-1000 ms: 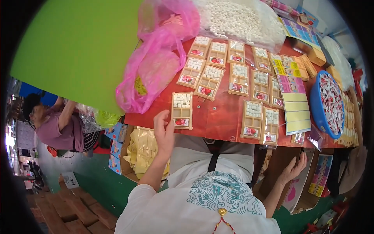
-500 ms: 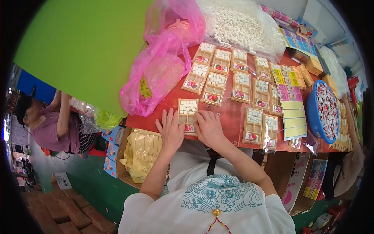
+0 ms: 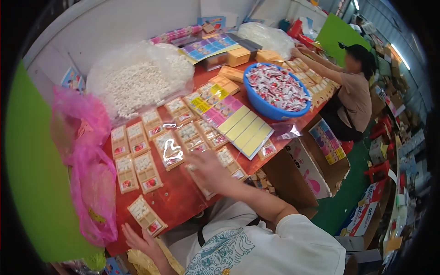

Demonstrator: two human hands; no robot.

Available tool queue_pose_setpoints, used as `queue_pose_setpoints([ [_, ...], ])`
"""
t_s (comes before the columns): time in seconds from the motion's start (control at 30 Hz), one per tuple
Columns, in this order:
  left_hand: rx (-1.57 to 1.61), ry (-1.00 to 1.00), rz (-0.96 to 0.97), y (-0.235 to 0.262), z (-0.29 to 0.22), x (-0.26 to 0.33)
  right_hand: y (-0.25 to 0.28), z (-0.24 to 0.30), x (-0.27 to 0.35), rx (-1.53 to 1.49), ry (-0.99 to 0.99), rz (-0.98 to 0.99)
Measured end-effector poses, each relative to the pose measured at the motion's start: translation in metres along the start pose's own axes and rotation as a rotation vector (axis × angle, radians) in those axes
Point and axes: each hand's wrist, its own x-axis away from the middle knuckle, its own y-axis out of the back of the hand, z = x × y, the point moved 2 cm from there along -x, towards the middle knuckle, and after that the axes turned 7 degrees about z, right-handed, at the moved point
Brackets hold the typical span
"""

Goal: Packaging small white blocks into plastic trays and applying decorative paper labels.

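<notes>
A small wooden tray (image 3: 149,215) lies tilted at the table's near left, with white cubes at one end and a red-and-white packet at the other. Just below it my left hand (image 3: 145,245) is open, fingers spread and holding nothing. Farther right, my right hand (image 3: 210,173) reaches over another tray (image 3: 199,183) and covers much of it. Its fingers are partly hidden and smeared, so I cannot see a grip. Several similar filled trays (image 3: 149,172) stand in rows beyond both hands, some under shiny clear film.
A clear bag of white cubes (image 3: 137,87) lies at the back, and pink plastic bags (image 3: 89,183) sit at left. A blue basin (image 3: 256,103) of packets stands right of the printed sheets (image 3: 245,130). Another person (image 3: 353,91) works at the far right end.
My view has swung to the right. My right hand has left the near tray and moved right, over another tray. My left hand has come off the near tray and lies beside it.
</notes>
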Motion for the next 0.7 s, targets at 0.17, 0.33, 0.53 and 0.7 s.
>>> queue_pose_setpoints([
  [0.17, 0.234, -0.366, -0.084, 0.012, -0.058, 0.002, 0.067, -0.118, 0.034, 0.47, -0.357, 0.008],
  [0.33, 0.611, -0.553, 0.362, -0.015, -0.16, -0.003, 0.078, -0.155, 0.045, 0.495, -0.488, 0.221],
  [0.53, 0.826, -0.585, 0.643, -0.055, -0.231, -0.012, 0.056, -0.143, 0.036, 0.43, -0.544, 0.454],
  [0.7, 0.922, -0.491, 0.819, -0.084, -0.239, -0.009, 0.049, -0.143, 0.039, 0.505, -0.5, 0.326],
])
